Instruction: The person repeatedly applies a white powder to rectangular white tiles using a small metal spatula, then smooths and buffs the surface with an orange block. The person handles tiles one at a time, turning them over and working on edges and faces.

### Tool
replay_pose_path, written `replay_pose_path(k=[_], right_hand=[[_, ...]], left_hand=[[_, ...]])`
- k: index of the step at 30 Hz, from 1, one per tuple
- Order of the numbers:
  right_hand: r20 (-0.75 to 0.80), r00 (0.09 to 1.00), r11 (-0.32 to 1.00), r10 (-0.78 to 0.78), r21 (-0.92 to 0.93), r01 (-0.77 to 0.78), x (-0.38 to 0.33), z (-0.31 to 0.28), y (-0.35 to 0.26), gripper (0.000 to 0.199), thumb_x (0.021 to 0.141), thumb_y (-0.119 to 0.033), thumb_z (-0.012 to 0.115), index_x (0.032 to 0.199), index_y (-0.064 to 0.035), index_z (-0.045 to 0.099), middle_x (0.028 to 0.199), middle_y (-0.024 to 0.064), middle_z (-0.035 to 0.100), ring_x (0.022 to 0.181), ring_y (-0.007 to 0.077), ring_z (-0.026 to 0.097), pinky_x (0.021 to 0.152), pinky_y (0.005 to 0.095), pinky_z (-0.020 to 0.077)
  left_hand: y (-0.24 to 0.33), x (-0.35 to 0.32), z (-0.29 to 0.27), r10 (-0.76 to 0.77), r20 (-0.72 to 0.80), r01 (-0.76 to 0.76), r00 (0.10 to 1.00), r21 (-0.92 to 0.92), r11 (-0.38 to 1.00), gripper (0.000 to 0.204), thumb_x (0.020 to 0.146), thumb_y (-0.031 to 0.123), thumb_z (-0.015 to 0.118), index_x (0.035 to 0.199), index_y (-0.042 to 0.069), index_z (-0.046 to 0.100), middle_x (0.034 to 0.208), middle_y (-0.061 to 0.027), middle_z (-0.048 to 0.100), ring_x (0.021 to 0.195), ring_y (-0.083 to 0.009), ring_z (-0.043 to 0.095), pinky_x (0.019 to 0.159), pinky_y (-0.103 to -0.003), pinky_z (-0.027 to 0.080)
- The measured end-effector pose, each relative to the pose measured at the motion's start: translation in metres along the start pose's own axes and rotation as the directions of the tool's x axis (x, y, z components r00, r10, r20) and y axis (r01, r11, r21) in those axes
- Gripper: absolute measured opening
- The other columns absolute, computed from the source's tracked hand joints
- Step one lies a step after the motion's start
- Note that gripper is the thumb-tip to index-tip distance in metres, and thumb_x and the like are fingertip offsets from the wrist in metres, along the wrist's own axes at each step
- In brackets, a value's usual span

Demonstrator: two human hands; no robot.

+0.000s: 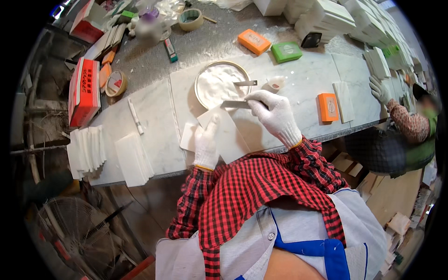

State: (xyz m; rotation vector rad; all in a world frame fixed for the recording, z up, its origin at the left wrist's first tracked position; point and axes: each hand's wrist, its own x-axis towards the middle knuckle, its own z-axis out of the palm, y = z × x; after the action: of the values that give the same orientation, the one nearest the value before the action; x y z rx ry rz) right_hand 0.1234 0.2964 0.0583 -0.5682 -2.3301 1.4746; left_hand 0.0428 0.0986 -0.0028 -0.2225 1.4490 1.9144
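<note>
My left hand [206, 143], in a white knit glove, grips a flat white tile [228, 133] near the table's front edge, thumb on its face. Another pale piece [187, 136] lies beneath that hand. My right hand [275, 114], gloved too, is closed around a thin metal putty knife [236, 105]. The blade's tip reaches the tile's upper corner; whether they touch I cannot tell. Just beyond stands a round tub [196, 94] of white paste [218, 84], with a second metal blade [245, 83] resting in it across the rim.
Left are stacked white tiles [133, 157], a red box [85, 92] and tape [115, 84]. Orange [254, 42] and green boxes [286, 52] sit beyond the tub; another orange box [328, 107] is at right. A co-worker's gloved hand [380, 90] rests on the table's far right.
</note>
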Motion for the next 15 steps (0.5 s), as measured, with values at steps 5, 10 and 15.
replay_pose_path(k=[5,10,15], right_hand=[[-0.026,0.983,0.963,-0.180,-0.211,0.170,0.002,-0.022,0.014,0.013,0.087,-0.022,0.071,0.095,-0.0126,0.075,0.084,0.0153,0.071,0.077,0.0368,0.070,0.070,0.0443,0.0566],[-0.011,0.974,0.929,-0.228,-0.301,0.214,0.006,-0.015,0.018,0.014,0.091,-0.021,0.062,0.090,-0.0082,0.068,0.077,0.0159,0.068,0.072,0.0374,0.069,0.065,0.0483,0.0547],[0.131,0.983,0.845,-0.126,-0.504,0.176,0.009,0.008,0.015,0.026,0.095,-0.026,0.058,0.092,-0.0011,0.065,0.076,0.0183,0.068,0.071,0.0382,0.070,0.060,0.0488,0.0541]], left_hand=[[-0.014,0.002,-0.027,0.494,0.503,-0.608,0.709,0.792,0.066,0.063,0.081,-0.004,0.054,0.144,-0.005,0.053,0.137,-0.0287,0.057,0.128,-0.0446,0.053,0.113,-0.048,0.042],[-0.016,-0.001,-0.017,0.324,0.066,-0.312,0.944,0.502,0.806,0.039,0.105,0.024,0.059,0.132,-0.004,0.057,0.117,-0.0170,0.066,0.102,-0.0269,0.067,0.089,-0.041,0.057],[-0.005,-0.005,0.005,0.117,0.007,-0.116,0.993,0.151,0.982,0.031,0.104,0.025,0.062,0.117,-0.004,0.061,0.097,-0.0150,0.066,0.086,-0.0249,0.068,0.075,-0.042,0.061]])
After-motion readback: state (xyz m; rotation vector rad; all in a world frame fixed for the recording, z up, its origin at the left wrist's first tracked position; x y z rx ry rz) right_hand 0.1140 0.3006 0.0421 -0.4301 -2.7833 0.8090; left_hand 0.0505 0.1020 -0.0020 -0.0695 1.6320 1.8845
